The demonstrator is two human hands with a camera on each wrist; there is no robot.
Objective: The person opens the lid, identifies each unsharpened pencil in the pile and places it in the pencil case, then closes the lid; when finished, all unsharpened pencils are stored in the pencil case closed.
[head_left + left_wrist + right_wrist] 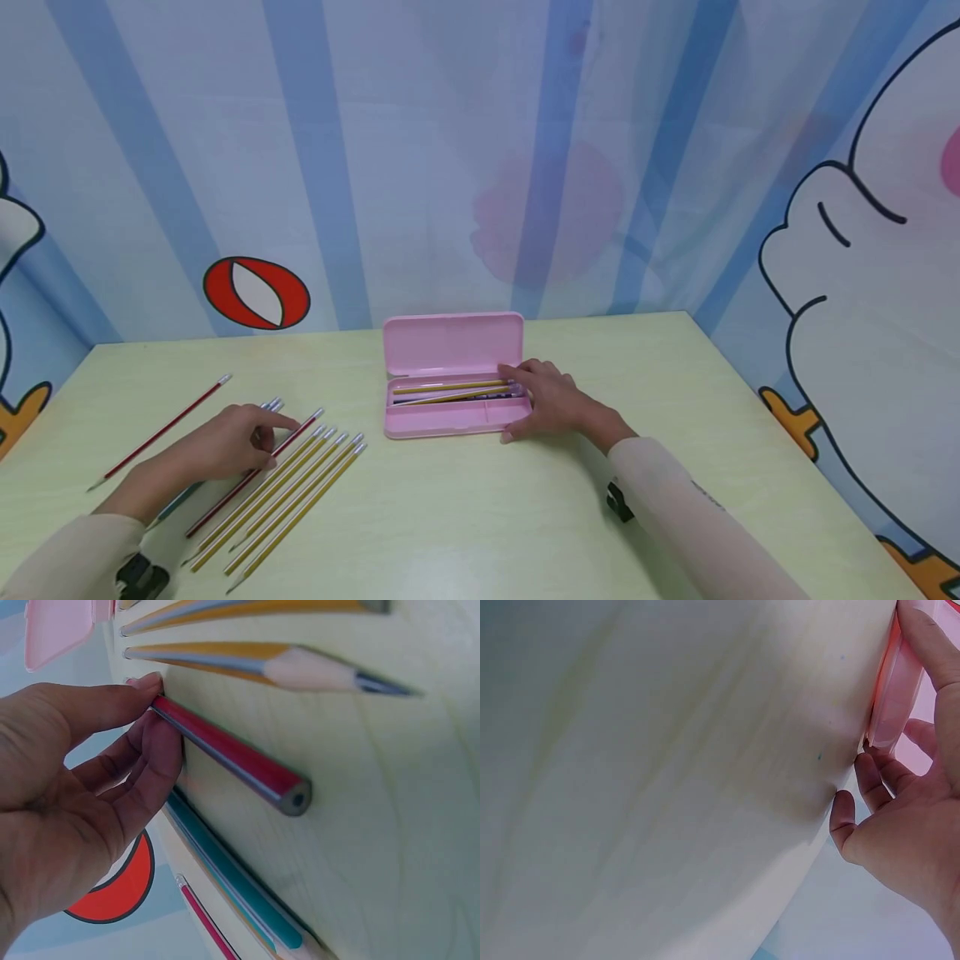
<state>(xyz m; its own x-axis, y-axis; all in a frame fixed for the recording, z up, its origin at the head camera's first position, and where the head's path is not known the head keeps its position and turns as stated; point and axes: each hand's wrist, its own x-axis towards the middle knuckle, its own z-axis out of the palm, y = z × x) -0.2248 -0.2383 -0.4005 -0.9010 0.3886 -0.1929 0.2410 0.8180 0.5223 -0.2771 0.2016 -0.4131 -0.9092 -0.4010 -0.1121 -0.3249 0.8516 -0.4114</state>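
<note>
My left hand [242,437] pinches a dark red pencil [221,506] between thumb and fingers. In the left wrist view this red pencil [229,748] points its flat, unsharpened end toward the camera, close over the table. An open pink pencil case [442,425] lies at the middle of the table, its lid raised at the back. Several pencils [423,388], some of them yellow, lie in its long compartment. My right hand [555,402] holds the case's right end, thumb at the front edge and fingers over the back. The right wrist view shows the hand [919,802] around the case's corner [896,697].
Several yellow pencils [300,512] lie slantwise right of the left hand. A teal pencil [232,862] lies partly hidden under that hand. Another red pencil [165,431] lies apart at the far left. A striped cloth backdrop [420,167] rises behind the table [480,508].
</note>
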